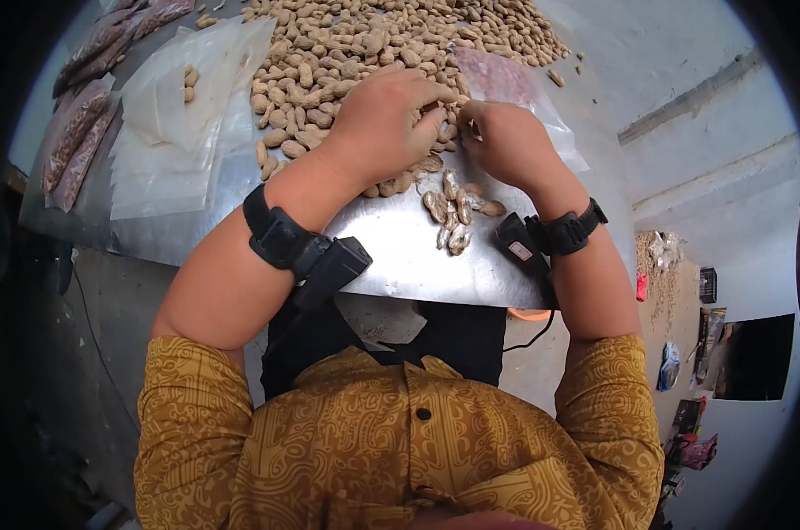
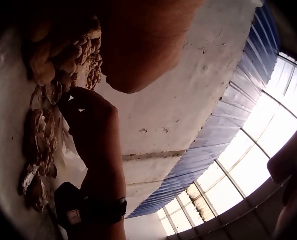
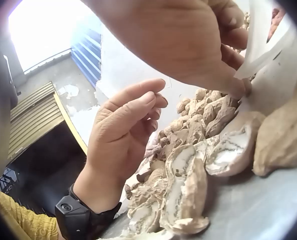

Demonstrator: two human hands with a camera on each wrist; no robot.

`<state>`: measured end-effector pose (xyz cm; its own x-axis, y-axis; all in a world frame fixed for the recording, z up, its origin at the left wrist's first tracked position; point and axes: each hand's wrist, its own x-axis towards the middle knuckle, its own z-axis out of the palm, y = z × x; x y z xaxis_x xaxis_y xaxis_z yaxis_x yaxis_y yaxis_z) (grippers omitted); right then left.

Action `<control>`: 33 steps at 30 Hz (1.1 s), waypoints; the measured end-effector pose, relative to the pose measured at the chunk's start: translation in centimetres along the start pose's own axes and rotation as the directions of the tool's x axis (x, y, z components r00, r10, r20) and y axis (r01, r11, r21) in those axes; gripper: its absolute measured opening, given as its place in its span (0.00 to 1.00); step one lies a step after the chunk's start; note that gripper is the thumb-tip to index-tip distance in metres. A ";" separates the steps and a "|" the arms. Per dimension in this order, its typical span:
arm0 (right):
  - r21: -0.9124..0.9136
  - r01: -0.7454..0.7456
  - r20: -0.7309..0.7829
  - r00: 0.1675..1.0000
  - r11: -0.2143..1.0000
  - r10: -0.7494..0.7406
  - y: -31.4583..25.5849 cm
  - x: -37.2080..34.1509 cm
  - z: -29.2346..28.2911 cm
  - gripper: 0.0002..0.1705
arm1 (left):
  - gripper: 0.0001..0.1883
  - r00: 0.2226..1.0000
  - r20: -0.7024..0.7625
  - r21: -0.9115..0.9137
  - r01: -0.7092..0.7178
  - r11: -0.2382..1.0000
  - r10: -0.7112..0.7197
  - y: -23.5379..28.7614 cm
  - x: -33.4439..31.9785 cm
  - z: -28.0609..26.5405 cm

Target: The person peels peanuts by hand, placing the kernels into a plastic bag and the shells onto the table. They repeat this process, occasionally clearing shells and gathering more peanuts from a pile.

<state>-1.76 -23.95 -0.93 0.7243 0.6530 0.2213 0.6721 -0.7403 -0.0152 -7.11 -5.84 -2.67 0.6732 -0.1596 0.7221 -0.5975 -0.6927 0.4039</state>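
Observation:
The left hand (image 1: 387, 119) is over the near edge of a heap of unshelled peanuts (image 1: 347, 44), its thumb and forefinger apart. In the right wrist view that hand (image 3: 121, 125) has bent fingers, and nothing clear shows between them. Facing it, the right hand (image 1: 510, 146) has its fingertips low by the heap; in the left wrist view this hand (image 2: 96, 127) reaches down beside shells. Whether it pinches anything is hidden. Split, empty-looking shells (image 1: 453, 208) lie on the metal table (image 1: 391, 247), nearer the body; in the right wrist view an opened shell (image 3: 186, 192) has a white inside.
Clear plastic bags (image 1: 166, 115) lie flat at the left, with filled bags of reddish nuts (image 1: 78, 137) beyond them. Another bag with reddish contents (image 1: 501, 79) is behind the right hand. The table's front edge runs close to the body. A wall stands at the right.

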 end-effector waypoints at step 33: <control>0.977 0.065 -0.088 0.991 0.204 0.102 -2.1 -2.5 -1.2 0.18 | 0.09 0.898 0.295 -0.597 0.439 0.672 -0.326 2.5 -0.4 0.2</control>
<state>-5.19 -24.19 -0.31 0.7730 0.5574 0.3031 0.3345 0.0479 -0.9412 -8.78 -7.62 -2.07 0.9278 -0.1254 0.3514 -0.3654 -0.1156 0.9236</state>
